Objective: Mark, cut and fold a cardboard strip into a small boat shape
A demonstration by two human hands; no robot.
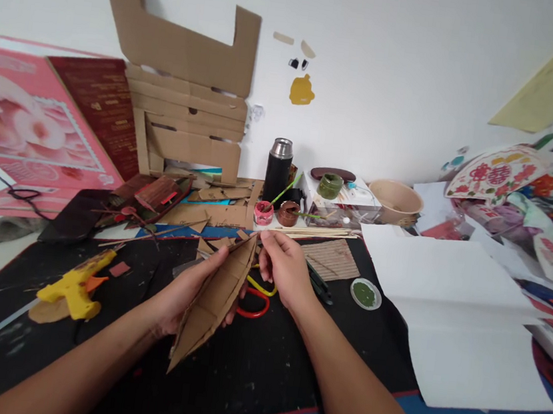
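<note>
A boat-shaped piece of folded cardboard (214, 300), pointed at both ends with low raised sides, is held tilted above the black mat. My left hand (190, 290) wraps around its left side, thumb along the near wall and fingertips showing past the right side. With thumb and index finger, my right hand (286, 269) pinches the far tip. Whether a small piece sits in that pinch is hidden. Below and behind the boat lie scissors with red and yellow handles (255, 305), partly covered. Cardboard scraps (205, 249) lie just beyond my left thumb.
A yellow glue gun (72, 286) rests at left. A painted model boat (151, 198), paint jars (288, 214), a black flask (278, 170) and a beige bowl (395, 201) stand behind. To the right are a green paint lid (365, 294) and white paper (468, 324).
</note>
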